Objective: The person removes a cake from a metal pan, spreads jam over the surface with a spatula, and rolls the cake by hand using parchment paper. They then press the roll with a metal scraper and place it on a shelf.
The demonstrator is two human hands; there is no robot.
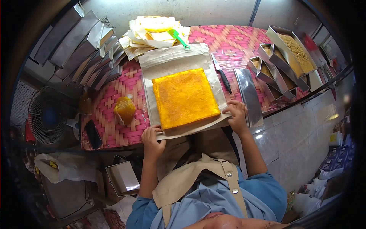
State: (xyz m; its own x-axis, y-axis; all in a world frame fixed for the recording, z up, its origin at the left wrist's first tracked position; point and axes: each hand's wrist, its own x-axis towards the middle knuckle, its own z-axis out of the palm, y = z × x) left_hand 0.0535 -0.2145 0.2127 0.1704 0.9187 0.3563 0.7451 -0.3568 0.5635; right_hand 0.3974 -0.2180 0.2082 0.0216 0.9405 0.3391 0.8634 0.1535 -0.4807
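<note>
A square yellow sponge cake lies flat on a stack of pale baking paper. My left hand pinches the near left corner of the paper, just off the cake's front left corner. At the near right corner, my right hand has its fingers closed on the paper's edge, close to the cake but apart from it. Between the two hands the paper's front edge curls up slightly along the table edge. A black-handled knife rests right of the paper, beside a long shiny metal plate.
Stained papers and a green spatula lie behind the cake. Metal tins pile up at left; filled tins stand at right. A bag of yellow filling, a phone and a fan are at left.
</note>
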